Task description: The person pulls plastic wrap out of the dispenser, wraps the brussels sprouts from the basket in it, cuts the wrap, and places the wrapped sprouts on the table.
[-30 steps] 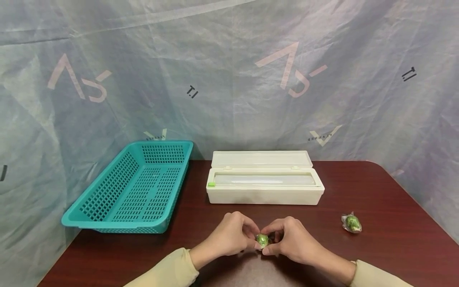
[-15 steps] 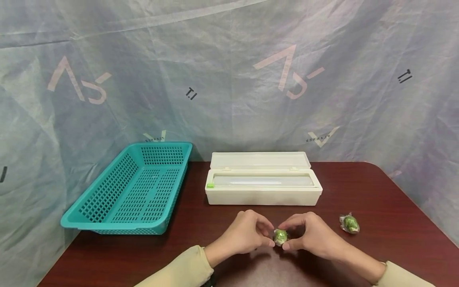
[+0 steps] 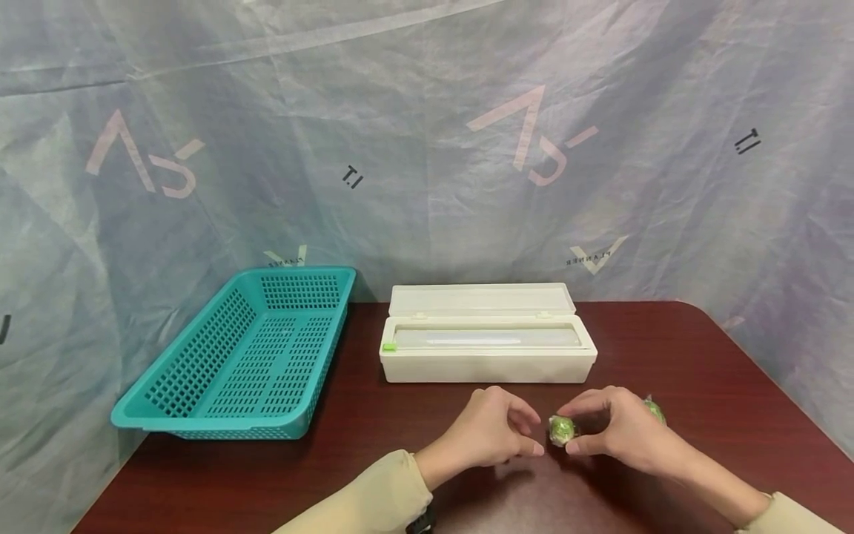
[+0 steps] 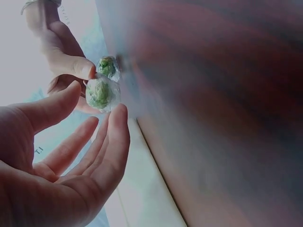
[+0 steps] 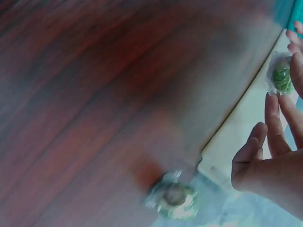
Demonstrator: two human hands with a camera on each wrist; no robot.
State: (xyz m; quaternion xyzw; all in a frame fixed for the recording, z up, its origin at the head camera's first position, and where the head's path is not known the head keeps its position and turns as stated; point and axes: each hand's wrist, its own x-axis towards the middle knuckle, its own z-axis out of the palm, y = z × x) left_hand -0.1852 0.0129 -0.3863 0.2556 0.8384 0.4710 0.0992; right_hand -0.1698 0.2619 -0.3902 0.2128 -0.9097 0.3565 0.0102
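Observation:
A film-wrapped Brussels sprout (image 3: 562, 430) is pinched between the thumb and fingers of my right hand (image 3: 623, 430), just above the table. My left hand (image 3: 490, 430) is to its left with fingers loosely bent, holding nothing. In the left wrist view, a small gap shows between the left fingertips (image 4: 119, 113) and the wrapped sprout (image 4: 100, 94). A second wrapped sprout (image 3: 654, 410) lies on the table behind my right hand and is partly hidden by it. The right wrist view shows this second sprout (image 5: 177, 198) whole but blurred.
A white cling film dispenser (image 3: 487, 368) stands at the back centre, its lid (image 3: 480, 300) raised and a film roll inside. To the left is a turquoise slotted basket (image 3: 303, 423). Patterned sheeting (image 3: 427, 148) hangs behind the dark red table (image 3: 667, 348).
Both hands have moved right with the wrapped sprout. The left fingers have come away from it, leaving it in the right hand. The right hand now partly covers the second sprout.

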